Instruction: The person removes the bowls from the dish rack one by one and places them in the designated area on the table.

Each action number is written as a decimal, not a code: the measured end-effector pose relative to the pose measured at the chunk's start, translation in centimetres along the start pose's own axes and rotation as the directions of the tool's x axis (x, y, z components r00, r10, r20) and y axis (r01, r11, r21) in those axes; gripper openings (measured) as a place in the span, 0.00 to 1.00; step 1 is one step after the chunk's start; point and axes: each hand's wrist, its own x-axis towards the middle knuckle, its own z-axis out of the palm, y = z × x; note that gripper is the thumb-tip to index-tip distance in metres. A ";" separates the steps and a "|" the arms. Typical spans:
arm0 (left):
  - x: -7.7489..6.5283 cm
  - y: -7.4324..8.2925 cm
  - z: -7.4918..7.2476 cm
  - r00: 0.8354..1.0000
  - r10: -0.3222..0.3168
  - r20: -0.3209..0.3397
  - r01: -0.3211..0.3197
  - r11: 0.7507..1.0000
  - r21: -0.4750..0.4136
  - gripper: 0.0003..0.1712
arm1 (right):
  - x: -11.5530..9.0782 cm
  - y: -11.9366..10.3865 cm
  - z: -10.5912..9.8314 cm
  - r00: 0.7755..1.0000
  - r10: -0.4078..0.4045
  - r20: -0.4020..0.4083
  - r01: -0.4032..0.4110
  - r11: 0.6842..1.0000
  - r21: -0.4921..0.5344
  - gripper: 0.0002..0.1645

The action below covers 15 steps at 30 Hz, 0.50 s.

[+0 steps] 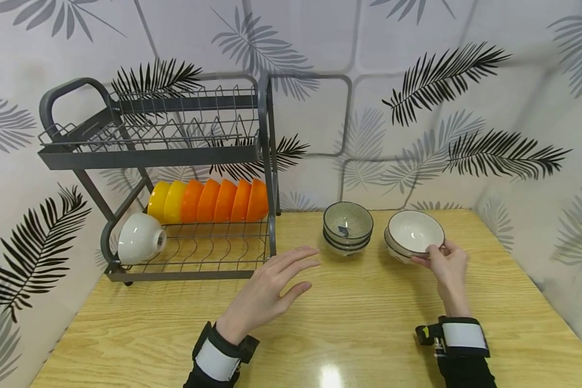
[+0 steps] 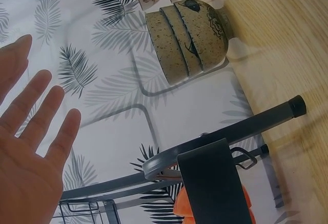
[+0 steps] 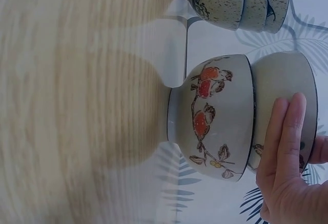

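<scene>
My right hand (image 1: 448, 265) pinches the near right rim of a white bowl (image 1: 415, 229), thumb inside and fingers outside. This bowl sits nested in a second white bowl (image 3: 218, 119), painted with red-orange birds and a branch, that stands on the table. The upper bowl (image 3: 279, 78) looks slightly raised in the right wrist view. My left hand (image 1: 270, 291) hovers above the table in front of the rack's right end, fingers extended, holding nothing. Left of the white bowls stands a nested stack of speckled grey-green bowls (image 1: 347, 222) with dark rims and a blue motif.
A dark two-tier dish rack (image 1: 150, 158) stands at left. Its lower shelf holds a row of tilted orange bowls (image 1: 227, 200), yellow bowls (image 1: 159, 202) at the row's left end, and a white bowl (image 1: 138, 240) on its side. Leaf-patterned wall covering (image 1: 310, 43) borders the wooden table (image 1: 349, 323).
</scene>
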 end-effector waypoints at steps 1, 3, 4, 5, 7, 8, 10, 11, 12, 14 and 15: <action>0.0 0.0 0.0 1.000 0.001 -0.001 -0.001 1.000 0.001 0.24 | 0.0 0.0 0.0 1.000 -0.002 -0.002 0.002 1.000 -0.001 0.36; 0.0 0.0 0.0 1.000 0.003 -0.003 -0.003 1.000 0.003 0.24 | 0.1 0.1 0.1 1.000 -0.006 -0.006 0.006 1.000 0.000 0.36; 0.0 -0.1 0.0 1.000 0.007 -0.006 -0.007 1.000 0.005 0.24 | 0.1 0.1 0.1 1.000 -0.007 -0.008 0.007 1.000 0.000 0.35; 0.0 -0.1 0.0 1.000 0.010 -0.007 -0.010 1.000 0.006 0.24 | 0.1 0.2 0.1 1.000 -0.006 -0.009 0.006 1.000 -0.002 0.35; 0.0 -0.1 0.1 1.000 0.014 -0.009 -0.014 1.000 0.009 0.24 | 0.2 0.3 0.1 1.000 -0.004 -0.010 0.004 1.000 -0.010 0.35; -0.1 -0.2 0.1 1.000 0.016 -0.010 -0.016 1.000 0.009 0.24 | 0.2 0.4 0.1 1.000 -0.004 -0.012 0.004 1.000 -0.021 0.35; -0.1 -0.2 0.1 1.000 0.018 -0.011 -0.018 1.000 0.010 0.24 | 0.3 0.5 0.2 1.000 0.000 -0.018 0.000 0.999 -0.047 0.35; -0.1 -0.2 0.1 1.000 0.018 -0.011 -0.017 1.000 0.011 0.24 | 0.4 0.6 0.2 1.000 0.001 -0.024 -0.003 0.998 -0.065 0.35; -0.1 -0.2 0.1 1.000 0.018 -0.011 -0.018 1.000 0.011 0.24 | 0.4 0.6 0.3 1.000 0.002 -0.029 -0.004 0.997 -0.079 0.35; -0.1 -0.2 0.1 1.000 0.017 -0.011 -0.017 1.000 0.011 0.25 | 0.4 0.6 0.3 0.999 0.002 -0.038 -0.006 0.994 -0.113 0.34; 0.0 -0.2 0.1 1.000 0.016 -0.010 -0.015 1.000 0.012 0.25 | 0.4 0.6 0.3 0.999 0.004 -0.039 -0.009 0.992 -0.122 0.34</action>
